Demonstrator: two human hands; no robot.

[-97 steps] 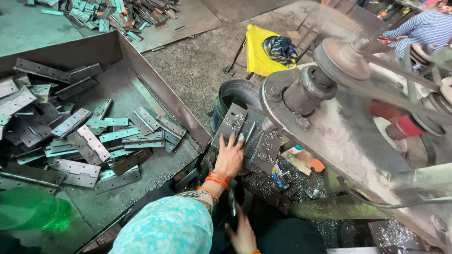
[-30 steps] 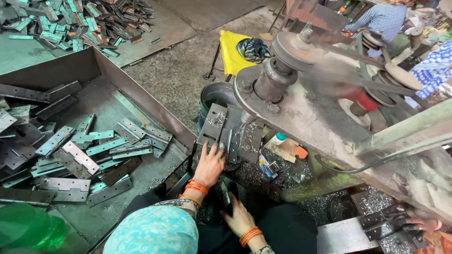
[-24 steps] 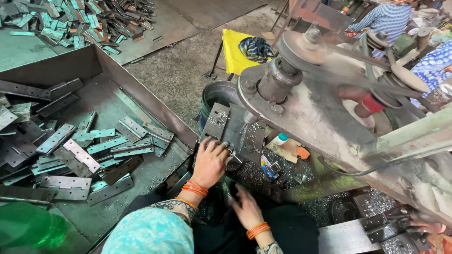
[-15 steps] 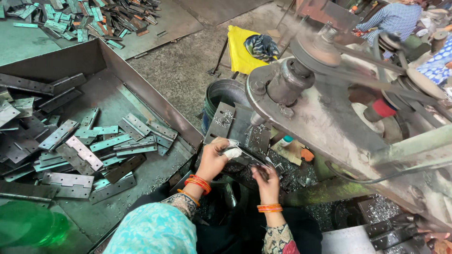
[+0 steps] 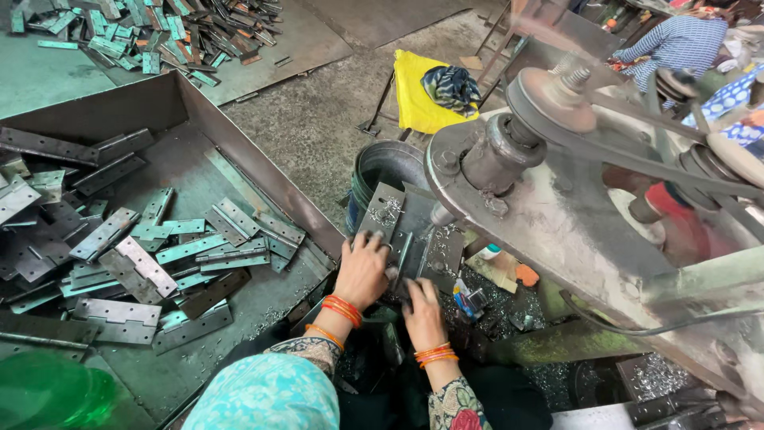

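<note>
Fingers (image 5: pixel 374 245) of the left hand (image 5: pixel 362 269) curl over a metal hinge plate (image 5: pixel 382 219) on the machine bed (image 5: pixel 434 247), gripping it; the right hand (image 5: pixel 422 312) presses alongside (its grasp I cannot tell), beside a tray (image 5: pixel 263 187) of loose hinges (image 5: pixel 143 263).

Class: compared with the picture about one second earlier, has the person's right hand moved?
Yes. The right hand has risen from low near the lap to the machine's work plate, beside the left hand.

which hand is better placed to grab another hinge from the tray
Left, probably. The left hand sits on the metal plate right beside the tray wall, with loose hinges just past it. The right hand is farther away, toward the machine.
</note>
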